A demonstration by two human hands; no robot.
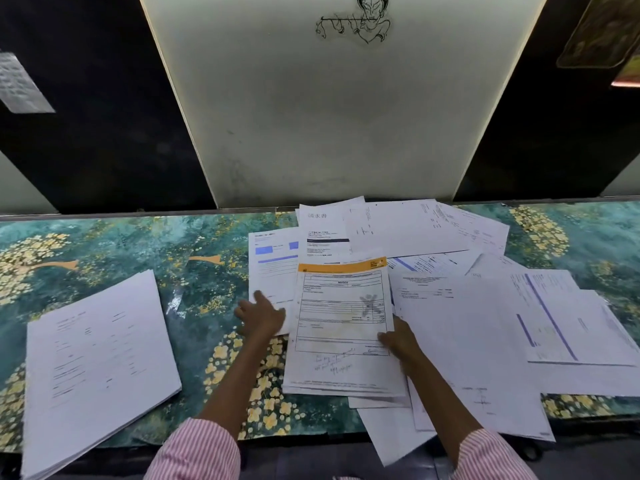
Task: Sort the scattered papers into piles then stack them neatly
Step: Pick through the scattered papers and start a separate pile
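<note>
Your right hand (pixel 401 341) has the orange-banded invoice (pixel 341 317) by its right edge. The thumb is on top and the fingers are hidden underneath, so it reads as a pinch. Your left hand (pixel 260 315) lies flat, fingers straight and spread, on the corner of the blue-header sheet (pixel 272 268) just beside it.

The one finished pile (pixel 97 358) sits well apart on the left of the table (pixel 207 244). The scattered papers (pixel 485 323) cover the right half, overlapping every which way.

Watch that invoice, because there look to be more sheets under it. If you lift it fast you may drag loose ones along and mix your sorting. The table cover looks glossy, so paper will likely skate on it. At the near edge, one plain sheet (pixel 388 438) hangs past the table between your arms, and a sleeve brushing it could send it to the floor. The left pile's near corner also pokes over the edge and its layers are fanned, so any sheet dropped on it carelessly could push it further off.

For writing, "INVOICE" reads clearly in the box under the orange band. The sheet behind it (pixel 322 233) is headed 請求書. There is a blue handwritten note (pixel 332 363) low on the invoice, too blurred to read. Everything else is too small to make out.
</note>
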